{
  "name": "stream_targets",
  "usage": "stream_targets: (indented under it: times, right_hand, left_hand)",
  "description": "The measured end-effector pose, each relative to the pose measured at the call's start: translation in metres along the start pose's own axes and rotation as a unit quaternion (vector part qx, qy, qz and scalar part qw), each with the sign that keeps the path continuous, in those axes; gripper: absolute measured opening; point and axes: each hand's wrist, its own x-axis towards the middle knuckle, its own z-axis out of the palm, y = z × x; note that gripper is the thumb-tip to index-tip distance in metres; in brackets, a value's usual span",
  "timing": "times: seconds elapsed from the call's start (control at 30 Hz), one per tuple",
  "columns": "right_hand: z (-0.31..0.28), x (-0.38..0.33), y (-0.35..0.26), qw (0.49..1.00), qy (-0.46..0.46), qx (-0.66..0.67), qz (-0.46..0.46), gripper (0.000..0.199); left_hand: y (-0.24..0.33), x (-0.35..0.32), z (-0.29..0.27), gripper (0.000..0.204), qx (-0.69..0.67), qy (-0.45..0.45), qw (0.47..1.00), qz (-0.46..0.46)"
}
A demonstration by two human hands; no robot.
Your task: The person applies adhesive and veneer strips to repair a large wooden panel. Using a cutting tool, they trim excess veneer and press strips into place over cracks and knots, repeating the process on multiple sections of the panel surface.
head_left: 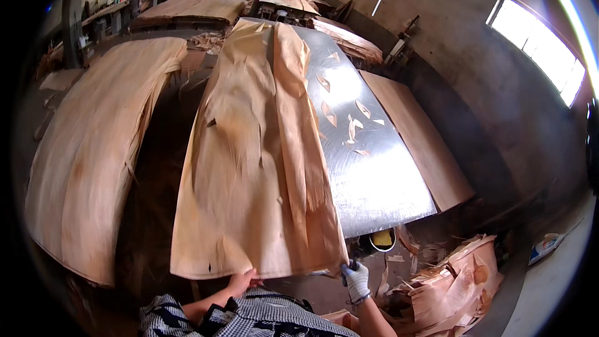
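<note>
Head view: wood-veneer sheet [240,162] lies rumpled over the metal tabletop [387,193]; left hand [242,281] pinches its near edge, gloved right hand [356,279] its near-right corner. Best tension both evenly, gently; folds could tear.

veneer [231,187]: tan, brown-blotched | tabletop [374,181]: silver | glove [357,284]: white, dark | sleeve [163,318]: black-white patterned

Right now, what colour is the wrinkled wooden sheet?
The wrinkled wooden sheet is yellowish tan; see head view.
</note>
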Motion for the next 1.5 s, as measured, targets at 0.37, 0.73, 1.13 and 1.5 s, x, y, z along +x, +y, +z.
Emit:
stream_targets:
  times: [0.37,0.73,1.13,1.5]
  right_hand:
    - [-0.044,0.001,-0.048,0.984,-0.127,0.114,0.054,0.010]
    - [-0.116,0.060,-0.021,0.989,-0.123,0.059,0.054,0.009]
    - [-0.096,0.104,0.027,0.997,-0.069,0.004,-0.019,0.009]
    - [-0.043,0.152,-0.060,0.964,-0.165,0.189,0.087,0.019]
  left_hand:
    - [-0.003,0.003,0.049,0.017,-0.036,0.191,0.976,0.100]
    - [-0.015,-0.004,0.110,0.022,-0.188,0.219,0.953,0.094]
    - [-0.035,0.027,0.060,0.036,-0.496,0.151,0.851,0.086]
    - [0.038,0.098,0.026,0.029,-0.412,0.116,0.880,0.205]
